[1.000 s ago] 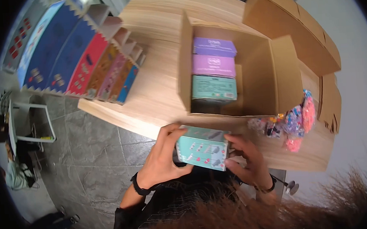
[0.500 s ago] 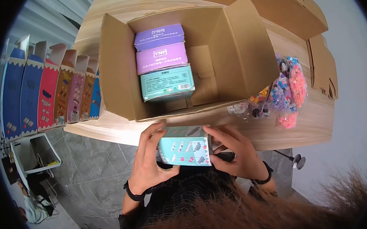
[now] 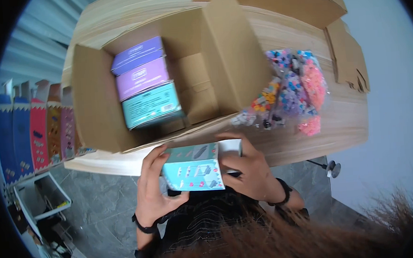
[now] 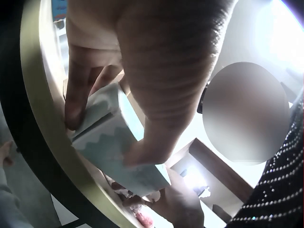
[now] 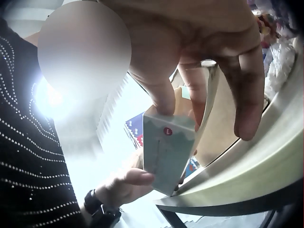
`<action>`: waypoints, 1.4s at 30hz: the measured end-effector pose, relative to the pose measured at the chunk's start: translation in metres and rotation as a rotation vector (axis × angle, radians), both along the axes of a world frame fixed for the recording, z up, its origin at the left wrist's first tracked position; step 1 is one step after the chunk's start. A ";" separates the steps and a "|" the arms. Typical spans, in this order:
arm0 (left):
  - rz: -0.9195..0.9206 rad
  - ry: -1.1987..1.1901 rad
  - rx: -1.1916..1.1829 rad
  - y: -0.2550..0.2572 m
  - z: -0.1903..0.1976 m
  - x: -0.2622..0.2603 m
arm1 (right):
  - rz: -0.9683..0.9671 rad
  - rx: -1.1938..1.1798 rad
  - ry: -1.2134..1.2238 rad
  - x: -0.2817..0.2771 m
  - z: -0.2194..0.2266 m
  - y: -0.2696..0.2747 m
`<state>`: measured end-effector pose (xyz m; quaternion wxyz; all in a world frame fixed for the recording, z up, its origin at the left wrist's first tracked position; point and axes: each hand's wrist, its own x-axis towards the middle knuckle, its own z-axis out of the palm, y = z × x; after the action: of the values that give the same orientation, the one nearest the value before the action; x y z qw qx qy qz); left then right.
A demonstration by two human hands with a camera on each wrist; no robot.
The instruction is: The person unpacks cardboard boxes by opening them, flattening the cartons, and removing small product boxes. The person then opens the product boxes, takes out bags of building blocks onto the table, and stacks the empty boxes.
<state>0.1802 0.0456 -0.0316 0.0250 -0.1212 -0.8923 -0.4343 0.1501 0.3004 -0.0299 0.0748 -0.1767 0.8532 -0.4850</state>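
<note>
In the head view a small teal box [image 3: 186,173] with printed pictures is held at the table's front edge. My left hand [image 3: 152,186] grips its left end, thumb below and fingers over the top. At the other end my right hand [image 3: 250,171] has its fingers around the raised pale end flap [image 3: 231,148]. The right wrist view shows the right thumb [image 5: 159,97] on the box's end edge, with other fingers beyond the raised flap. In the left wrist view, the left fingers [image 4: 77,102] and thumb span the teal box [image 4: 114,142]. The box's inside is hidden.
Behind the hands stands an open cardboard carton [image 3: 232,47] holding purple, pink and teal boxes [image 3: 150,104]. To its right lie clear bags of small coloured pieces [image 3: 293,88]. Tall colourful open boxes [image 3: 38,130] stand at the left; more cardboard [image 3: 279,1] is at the back.
The right end flap of the teal box now stands out, with the right fingers at it. The head view has swung, so the carton and bags appear further left; the left hand keeps its grip.
</note>
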 end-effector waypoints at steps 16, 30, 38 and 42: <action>0.070 -0.050 0.053 -0.007 -0.014 0.004 | -0.853 -0.647 0.142 0.035 0.030 0.157; 0.058 -0.123 0.089 -0.070 0.006 0.015 | -1.081 0.448 0.001 0.012 -0.034 0.245; 0.789 -0.030 0.098 -0.055 -0.038 0.082 | -1.003 0.297 0.334 0.024 -0.031 0.246; 0.924 -0.110 -0.029 -0.033 -0.021 0.052 | -0.836 0.160 0.224 0.015 -0.016 0.203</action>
<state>0.2318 0.0127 -0.0529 0.1668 0.3117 -0.8587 -0.3711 0.1652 0.5036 -0.0464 -0.2073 0.1385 0.8891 -0.3838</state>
